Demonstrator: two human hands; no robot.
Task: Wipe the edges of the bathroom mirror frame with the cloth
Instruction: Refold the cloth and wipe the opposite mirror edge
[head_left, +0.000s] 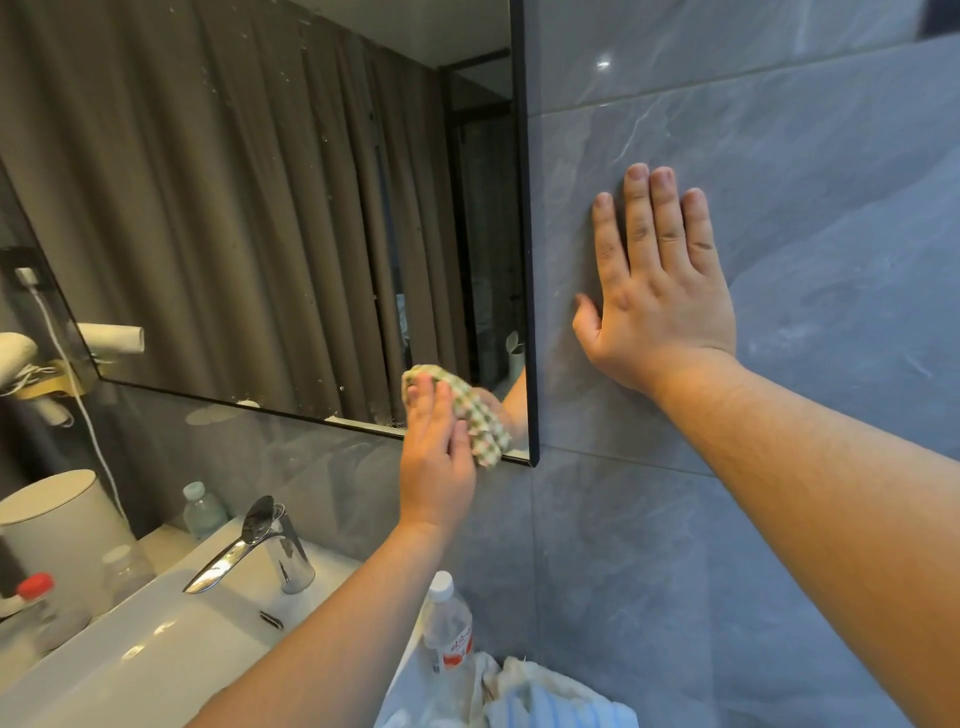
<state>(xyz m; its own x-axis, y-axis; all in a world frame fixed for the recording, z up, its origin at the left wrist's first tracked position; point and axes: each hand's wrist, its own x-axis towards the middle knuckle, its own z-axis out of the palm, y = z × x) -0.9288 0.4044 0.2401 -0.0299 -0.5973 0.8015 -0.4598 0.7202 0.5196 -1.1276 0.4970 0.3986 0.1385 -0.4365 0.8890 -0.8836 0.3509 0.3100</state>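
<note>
A mirror with a thin black frame hangs on the grey tiled wall. My left hand holds a checked green and white cloth and presses it against the frame's bottom edge, close to the lower right corner. My right hand lies flat on the wall tile just right of the frame's right edge, fingers spread and pointing up, holding nothing. Water spots dot the glass.
Below the mirror sit a white basin and a chrome tap. A clear plastic bottle and a blue and white towel lie under my arms. A white bin, a small bottle and a hair dryer are at left.
</note>
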